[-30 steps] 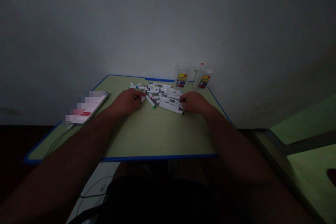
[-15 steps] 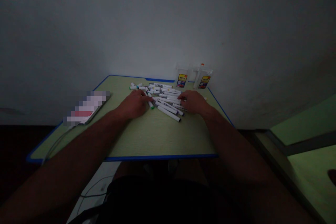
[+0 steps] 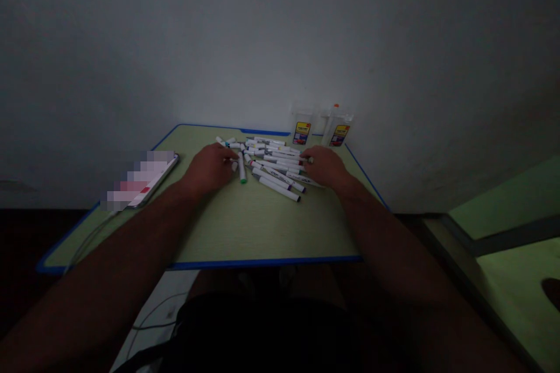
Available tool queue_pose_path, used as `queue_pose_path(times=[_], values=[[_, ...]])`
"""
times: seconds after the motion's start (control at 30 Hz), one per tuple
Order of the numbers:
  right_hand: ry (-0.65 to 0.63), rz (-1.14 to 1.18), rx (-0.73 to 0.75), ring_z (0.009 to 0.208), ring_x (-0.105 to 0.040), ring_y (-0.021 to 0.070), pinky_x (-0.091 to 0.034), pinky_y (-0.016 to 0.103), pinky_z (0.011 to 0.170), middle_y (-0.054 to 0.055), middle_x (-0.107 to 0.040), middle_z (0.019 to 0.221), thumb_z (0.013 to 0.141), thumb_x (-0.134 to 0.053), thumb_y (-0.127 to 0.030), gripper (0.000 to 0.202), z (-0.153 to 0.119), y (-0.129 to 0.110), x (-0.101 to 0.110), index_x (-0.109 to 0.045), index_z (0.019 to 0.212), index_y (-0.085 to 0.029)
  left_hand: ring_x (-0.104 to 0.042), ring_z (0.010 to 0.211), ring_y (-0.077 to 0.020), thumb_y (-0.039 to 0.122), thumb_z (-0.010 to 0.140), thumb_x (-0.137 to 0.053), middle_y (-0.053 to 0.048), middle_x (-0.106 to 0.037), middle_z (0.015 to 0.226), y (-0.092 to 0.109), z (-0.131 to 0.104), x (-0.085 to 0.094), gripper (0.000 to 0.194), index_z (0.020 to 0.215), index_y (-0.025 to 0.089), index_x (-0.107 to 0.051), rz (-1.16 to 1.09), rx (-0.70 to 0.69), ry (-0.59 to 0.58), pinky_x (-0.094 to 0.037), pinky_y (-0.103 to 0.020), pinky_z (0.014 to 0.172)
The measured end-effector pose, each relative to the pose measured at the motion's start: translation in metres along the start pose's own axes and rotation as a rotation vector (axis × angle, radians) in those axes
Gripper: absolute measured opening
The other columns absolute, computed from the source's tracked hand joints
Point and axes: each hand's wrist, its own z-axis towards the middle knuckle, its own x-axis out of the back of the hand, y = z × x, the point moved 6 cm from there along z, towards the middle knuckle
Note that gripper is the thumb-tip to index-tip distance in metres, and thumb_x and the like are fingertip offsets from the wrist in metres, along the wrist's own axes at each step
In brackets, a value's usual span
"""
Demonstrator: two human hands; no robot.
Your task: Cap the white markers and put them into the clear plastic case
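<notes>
- Pens (image 3: 280, 159): we count one loose pile, white-barrelled, lying at the centre of the frame, many crossing one another.
- Green-ended pen (image 3: 242, 169): left of centre, its green end toward the bottom of the frame, just beside the left hand.
- Black-ended pen (image 3: 280, 189): lowest of the pile, slanting down to the right of centre.
- Left hand (image 3: 210, 168): left of centre, fingers bent and reaching to the pile's left edge. A white end shows under them; we cannot tell whether it is pinched.
- Right hand (image 3: 324, 166): right of centre, fingers curled over the pile's right ends. A pale tip shows at them; we cannot tell whether they grip it.
- Handling note: we judge the barrels likely to roll, so light, low fingers at both ends of the pile should serve best. Crossed pens seem better eased apart singly than pulled from beneath.
- Two clear boxes (image 3: 301, 133): upper right of centre, labelled, near the wall (image 3: 280, 41); an orange-ended pen (image 3: 336, 106) stands at the right-hand one.
- Phone (image 3: 151, 185): left of the frame, partly blurred, with a cable (image 3: 90, 239) below it.
- Counter (image 3: 266, 233): pale, blue-edged, across the middle of the frame, bearing all the above except the wall.
</notes>
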Motion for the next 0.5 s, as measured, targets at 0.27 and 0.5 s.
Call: queue_pose_path(times=[0.27,0.5], values=[[0.103,0.070,-0.141,0.104,-0.072,0.0259,-0.053,0.038,0.093,0.010,-0.079,0.113,0.091,-0.058,-0.015,0.027,0.002,0.023,0.010,-0.080,0.107,-0.020,-0.070,0.087,-0.0251,0.028,0.083,-0.064,-0.006,-0.078,0.093,-0.023,-0.002,0.026,0.014,0.089,0.024,-0.076,-0.103,0.345,0.078,-0.050,-0.034,0.079],[0.149,0.106,-0.141,0.101,-0.072,0.0239,-0.053,0.037,0.091,0.009,-0.080,0.109,0.092,-0.059,-0.017,0.024,0.006,0.035,0.017,-0.081,0.104,-0.019,-0.066,0.080,-0.0252,0.036,0.082,-0.067,-0.007,-0.073,0.087,-0.023,-0.003,0.027,0.013,0.079,0.023,-0.065,-0.136,0.401,0.095,-0.047,-0.037,0.073]])
